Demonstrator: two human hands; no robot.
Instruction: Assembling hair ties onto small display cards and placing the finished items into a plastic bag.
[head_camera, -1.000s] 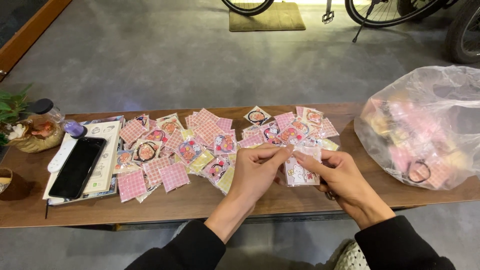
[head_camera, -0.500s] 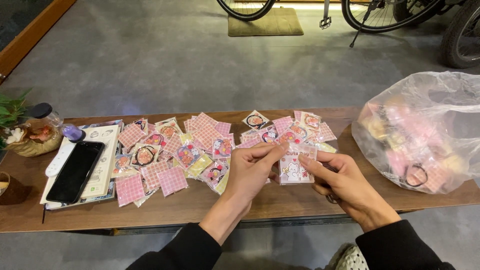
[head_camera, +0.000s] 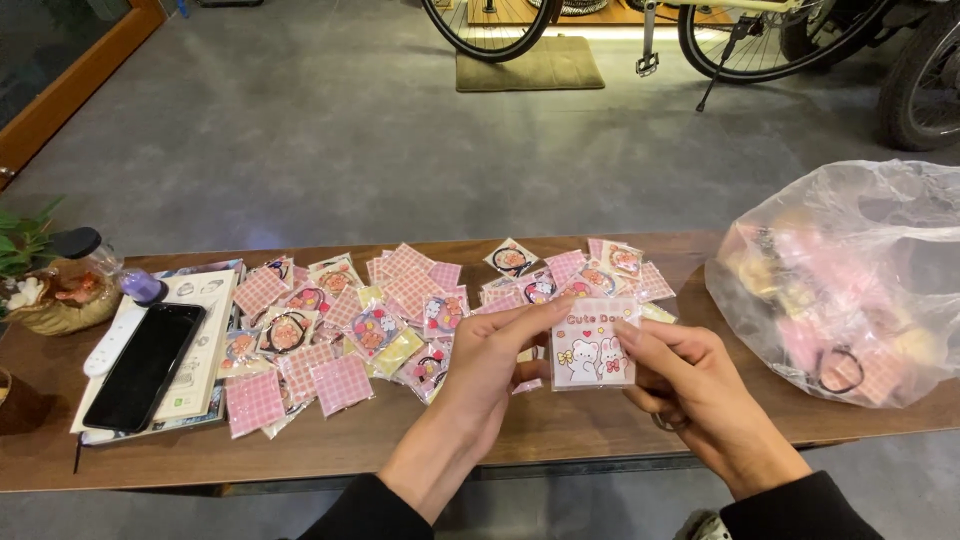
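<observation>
Both my hands hold one small pink packet (head_camera: 593, 347) with cartoon animals printed on it, above the front edge of the wooden table (head_camera: 420, 445). My left hand (head_camera: 490, 372) pinches its left edge with thumb and fingers. My right hand (head_camera: 690, 385) grips its right edge. Behind the packet lies a spread pile of several similar pink checked and clear packets (head_camera: 400, 310), some with hair ties or small trinkets inside.
A large clear plastic bag (head_camera: 850, 280) full of more packets sits at the table's right end. At the left lie a black phone (head_camera: 145, 365) on a booklet (head_camera: 200, 340), a white remote (head_camera: 110, 340), and a small plant pot (head_camera: 60, 295). Bicycles (head_camera: 700, 30) stand beyond on the grey floor.
My hands have drawn the packet toward me and turned its printed face up; earlier they were together over the pile.
</observation>
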